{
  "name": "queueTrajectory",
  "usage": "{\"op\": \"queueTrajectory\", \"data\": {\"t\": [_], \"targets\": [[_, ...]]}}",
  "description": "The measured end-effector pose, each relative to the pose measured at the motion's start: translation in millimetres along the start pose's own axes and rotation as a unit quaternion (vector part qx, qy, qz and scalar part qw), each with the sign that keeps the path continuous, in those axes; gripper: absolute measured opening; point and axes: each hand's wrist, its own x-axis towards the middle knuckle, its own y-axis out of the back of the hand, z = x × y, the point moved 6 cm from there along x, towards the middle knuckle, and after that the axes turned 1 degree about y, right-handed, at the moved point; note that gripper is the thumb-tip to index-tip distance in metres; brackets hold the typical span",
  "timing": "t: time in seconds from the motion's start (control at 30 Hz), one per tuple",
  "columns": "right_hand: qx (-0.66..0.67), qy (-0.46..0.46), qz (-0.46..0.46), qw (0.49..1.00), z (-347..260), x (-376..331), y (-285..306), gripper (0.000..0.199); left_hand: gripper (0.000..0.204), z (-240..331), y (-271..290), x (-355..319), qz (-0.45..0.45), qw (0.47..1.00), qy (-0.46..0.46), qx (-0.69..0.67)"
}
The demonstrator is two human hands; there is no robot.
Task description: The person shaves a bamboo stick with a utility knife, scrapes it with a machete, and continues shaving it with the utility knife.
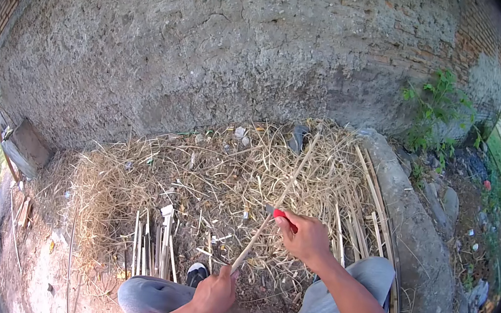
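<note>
My left hand (213, 293) is closed around the lower end of a long, thin bamboo strip (292, 182), just above my left knee. The strip slants up and away to the right over a litter of shavings. In my right hand (307, 242) is a small knife with a red handle (279, 213), fingers wrapped round it. Its short grey blade lies against the strip around mid-length, pointing left. Most of the handle is hidden in my palm.
Curly pale shavings (104, 201) cover the ground. Cut strips (155, 248) lie ahead of my left knee, more long strips (372, 187) at the right beside a concrete edge (405, 219). A rough wall (231, 60) rises behind; a green plant (437, 110) grows at its right foot.
</note>
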Motion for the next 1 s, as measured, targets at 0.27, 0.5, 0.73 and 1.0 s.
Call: {"op": "queueTrajectory", "data": {"t": [0.27,0.5,0.73,1.0], "targets": [[-0.011,0.067,0.082,0.994,5.2,3.3,4.3,0.039,0.020,-4.1,7.8,-21.2,0.016,0.997,-0.045,0.068],[-0.018,-0.051,0.010,0.998,21.2,18.8,7.6,0.032,0.035,-14.9,6.5,-50.6,0.049,0.995,-0.071,0.040],[0.000,-0.058,0.067,0.996,43.2,20.8,19.7,0.030,0.028,-45.0,7.2,-101.9,0.060,0.992,-0.082,0.081],[-0.007,-0.130,0.052,0.990,64.5,22.7,22.4,0.031,0.011,-48.7,25.1,-157.6,0.039,0.996,-0.044,0.072]]}}
